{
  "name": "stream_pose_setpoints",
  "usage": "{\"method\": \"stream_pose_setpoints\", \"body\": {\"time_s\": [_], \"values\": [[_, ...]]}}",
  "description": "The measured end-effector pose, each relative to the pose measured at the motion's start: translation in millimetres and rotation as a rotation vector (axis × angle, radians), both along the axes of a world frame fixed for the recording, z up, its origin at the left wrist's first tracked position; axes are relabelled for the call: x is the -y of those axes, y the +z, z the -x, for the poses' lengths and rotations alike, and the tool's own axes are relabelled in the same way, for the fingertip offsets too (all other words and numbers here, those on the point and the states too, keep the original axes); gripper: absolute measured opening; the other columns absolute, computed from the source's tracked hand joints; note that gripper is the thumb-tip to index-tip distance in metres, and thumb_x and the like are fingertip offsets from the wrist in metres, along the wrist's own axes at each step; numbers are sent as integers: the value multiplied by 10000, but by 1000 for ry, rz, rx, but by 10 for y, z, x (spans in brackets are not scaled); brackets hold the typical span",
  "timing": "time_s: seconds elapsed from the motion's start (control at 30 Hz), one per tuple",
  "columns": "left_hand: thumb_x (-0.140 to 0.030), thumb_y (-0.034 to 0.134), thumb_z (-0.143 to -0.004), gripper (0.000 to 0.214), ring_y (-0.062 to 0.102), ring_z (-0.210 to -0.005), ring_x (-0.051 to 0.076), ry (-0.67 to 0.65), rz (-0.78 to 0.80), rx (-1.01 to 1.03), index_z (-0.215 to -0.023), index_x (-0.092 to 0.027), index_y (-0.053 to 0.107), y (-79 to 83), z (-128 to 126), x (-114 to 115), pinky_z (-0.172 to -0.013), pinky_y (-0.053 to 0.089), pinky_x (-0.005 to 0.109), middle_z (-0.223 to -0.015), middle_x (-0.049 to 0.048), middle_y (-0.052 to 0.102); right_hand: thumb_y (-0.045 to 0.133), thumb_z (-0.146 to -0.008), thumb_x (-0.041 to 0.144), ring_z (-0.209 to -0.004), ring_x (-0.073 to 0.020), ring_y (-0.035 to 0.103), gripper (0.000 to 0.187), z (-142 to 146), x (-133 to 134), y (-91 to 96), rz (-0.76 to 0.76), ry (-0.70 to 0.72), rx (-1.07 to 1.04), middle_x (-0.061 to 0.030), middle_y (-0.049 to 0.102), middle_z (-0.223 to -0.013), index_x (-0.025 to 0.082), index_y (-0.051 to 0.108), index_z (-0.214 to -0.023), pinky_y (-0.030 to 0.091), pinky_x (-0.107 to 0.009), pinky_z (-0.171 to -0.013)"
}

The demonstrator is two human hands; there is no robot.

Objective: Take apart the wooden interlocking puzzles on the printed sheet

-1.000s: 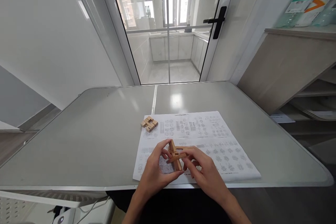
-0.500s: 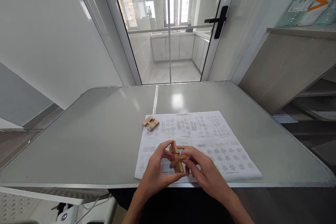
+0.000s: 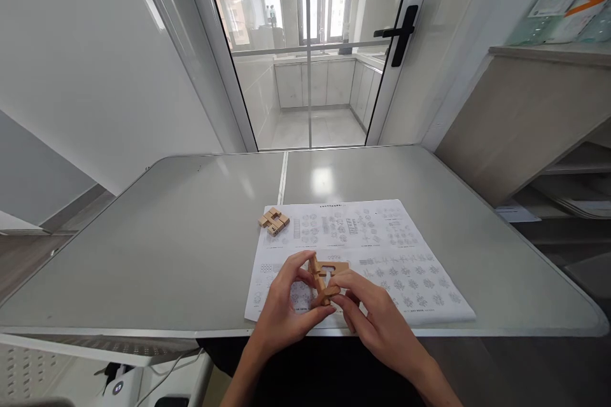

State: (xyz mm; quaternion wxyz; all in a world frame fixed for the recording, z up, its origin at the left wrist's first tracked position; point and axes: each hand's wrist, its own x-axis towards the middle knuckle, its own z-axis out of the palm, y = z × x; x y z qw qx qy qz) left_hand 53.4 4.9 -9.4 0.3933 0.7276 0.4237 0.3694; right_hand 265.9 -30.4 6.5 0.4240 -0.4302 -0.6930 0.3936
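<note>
Between my two hands, just above the printed sheet point(image 3: 344, 235), is a small assembly of wooden puzzle pieces point(image 3: 319, 276). My left hand point(image 3: 286, 305) closes round an upright notched bar, thumb at its lower end and index finger at its top. With finger and thumb, my right hand point(image 3: 370, 305) pinches a shorter piece that crosses the bar near its lower end. A flat wooden piece with a cut-out point(image 3: 340, 265) sticks out behind, to the right of the bar. My fingers hide parts of the joints.
A joined group of wooden blocks point(image 3: 274, 221) lies on the sheet's upper left corner. The grey table point(image 3: 167, 254) reaches to a glass door point(image 3: 334, 102). Shelving point(image 3: 520, 114) with wrapped bottles point(image 3: 563, 9) stands at the right. A cable point(image 3: 167, 381) runs below the table's left front.
The crossing piece has moved down the bar with my right fingers. The bar has tilted, and more of the flat piece's cut-out shows behind it.
</note>
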Motion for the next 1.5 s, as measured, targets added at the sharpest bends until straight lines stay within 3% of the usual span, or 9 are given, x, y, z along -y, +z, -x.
{"method": "stream_pose_setpoints", "body": {"time_s": [0.23,0.37,0.57,0.73,1.13,1.5], "values": [[-373,837,-888,726,710,-1014,224,-30,-29,-6,-1530,-316,503,-13,2,-3,-1046,586,497,-1577,139,519,477,-1109,267,-875,-206,698,203,0,0,21,-33,0,34,-32,740,-1039,291,678,-1129,574,-323,-795],[-363,821,-903,717,701,-1140,271,-41,-28,-11,-1546,-331,504,-31,18,1,-1107,549,527,-1642,143,457,477,-1118,272,-887,-198,694,198,4,0,12,-36,8,41,-28,740,-1062,293,674,-1132,554,-303,-768],[-379,808,-914,718,639,-1306,339,-39,-18,-14,-1562,-326,504,-19,16,0,-1134,528,559,-1653,151,452,458,-1120,266,-936,-215,713,223,19,-5,41,-17,21,49,-46,740,-1092,286,680,-1134,562,-322,-790],[-389,809,-917,708,617,-1345,353,-48,-23,-15,-1556,-321,512,-17,20,6,-1169,496,580,-1647,151,463,475,-1106,243,-850,-204,712,208,24,3,73,-60,9,61,-38,747,-1034,285,677,-1131,567,-307,-732],[-384,808,-920,722,577,-1413,370,-63,-16,-32,-1571,-347,499,-23,32,12,-1162,514,559,-1671,134,448,440,-1122,230,-858,-207,686,243,28,40,95,-33,30,91,-37,725,-1042,293,674,-1143,529,-325,-740],[-372,798,-931,736,414,-1567,381,-93,-14,-32,-1595,-317,486,-29,39,7,-1278,382,573,-1692,136,431,446,-1128,224,-844,-190,687,228,35,45,109,-69,29,113,-33,727,-1028,283,663,-1170,495,-298,-697]]}}
